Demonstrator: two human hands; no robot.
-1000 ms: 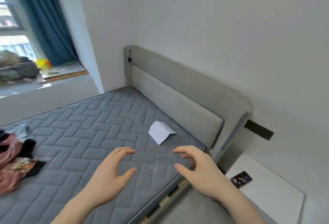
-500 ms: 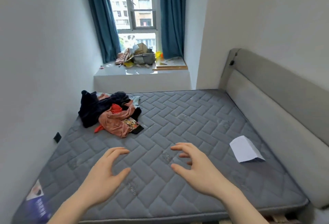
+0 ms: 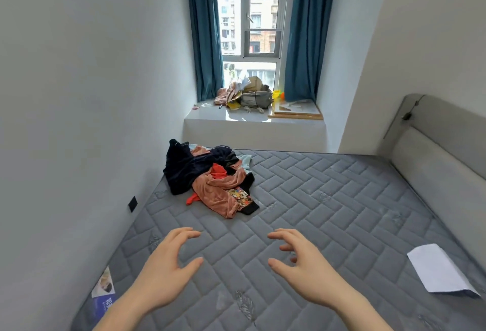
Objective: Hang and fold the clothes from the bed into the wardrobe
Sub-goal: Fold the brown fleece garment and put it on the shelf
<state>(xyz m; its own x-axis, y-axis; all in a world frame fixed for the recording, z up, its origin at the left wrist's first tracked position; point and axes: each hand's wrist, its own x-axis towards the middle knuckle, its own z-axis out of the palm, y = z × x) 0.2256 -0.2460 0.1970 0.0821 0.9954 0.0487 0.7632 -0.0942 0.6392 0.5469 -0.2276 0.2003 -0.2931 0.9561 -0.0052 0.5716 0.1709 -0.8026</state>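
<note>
Ahead, filling the lower frame: grey quilted mattress [image 3: 328,199], bare of bedding, pushed against the wall at nine o'clock and the padded headboard [image 3: 436,162] at three o'clock. Beyond it at twelve o'clock, window ledge [image 3: 252,120] cluttered with bags and oddments between blue curtains [image 3: 205,41].

Next in size, heap of clothes [image 3: 210,181] lying on the mattress toward eleven o'clock from the hands: dark navy garment on the wall side, salmon-pink piece across the front, red scrap and a patterned bit poking out, pale blue fabric at the far edge. All tangled together, none yet lifted.

Then folded white paper [image 3: 441,270] at four o'clock near the mattress edge, well apart from the heap.

Smallest: left hand [image 3: 163,270] and right hand [image 3: 305,265], both held over the mattress, fingers spread and loosely curved, thumbs out, gripping nothing. Heap well apart from the fingertips, further up the bed; bare quilting between.

Likely risks: grabbing the pile blind and dragging several interlocked garments up at once, sleeves snagging, small pieces dropping down the wall-side gap at nine o'clock. Leaning far across to reach could also mean a poor one-handed pull. Probably safer to pick the topmost salmon piece alone. No wardrobe in view, so carrying route unknown.
</note>
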